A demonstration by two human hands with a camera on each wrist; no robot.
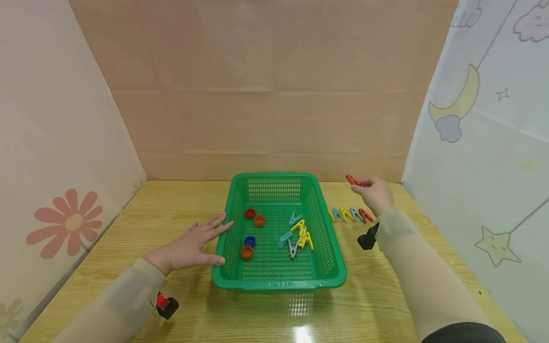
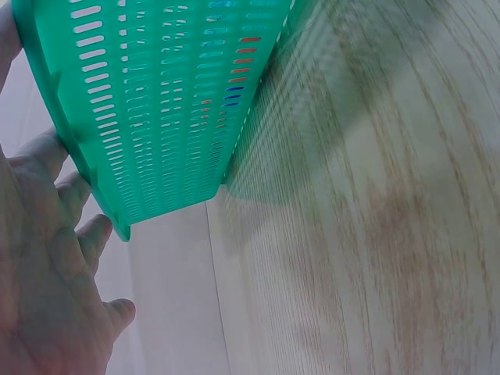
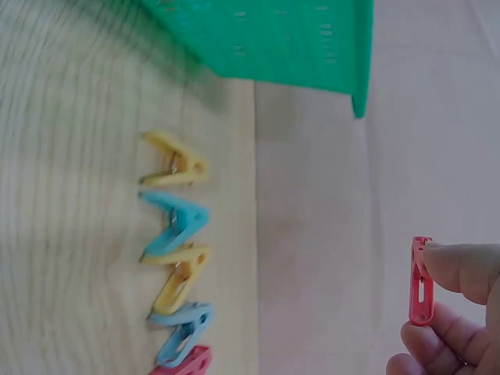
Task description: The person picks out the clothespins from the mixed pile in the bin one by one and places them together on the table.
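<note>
A green plastic basket [image 1: 280, 285] stands on the table. My left hand [image 1: 193, 245] rests at its left rim with fingers spread and straight; in the left wrist view the fingertips lie along the basket's rim [image 2: 101, 195]. Beyond the basket's right side, my right hand [image 1: 376, 194] pinches a red clothespin [image 1: 353, 180] between thumb and fingers, raised above the tabletop. Below that hand a row of clothespins lies on the table: a red one [image 1: 365, 215], a light blue one [image 1: 356, 215], a yellow one [image 1: 345, 214], and others toward the basket.
Inside the basket, yellow clothespins [image 1: 303, 237], blue ones [image 1: 285, 239] and a grey one [image 1: 293, 248] lie at right. Red, orange and blue caps [image 1: 250, 241] sit at left. A tan backdrop [image 1: 274, 95] and printed side walls [image 1: 484, 143] enclose the wooden table [image 1: 171, 205].
</note>
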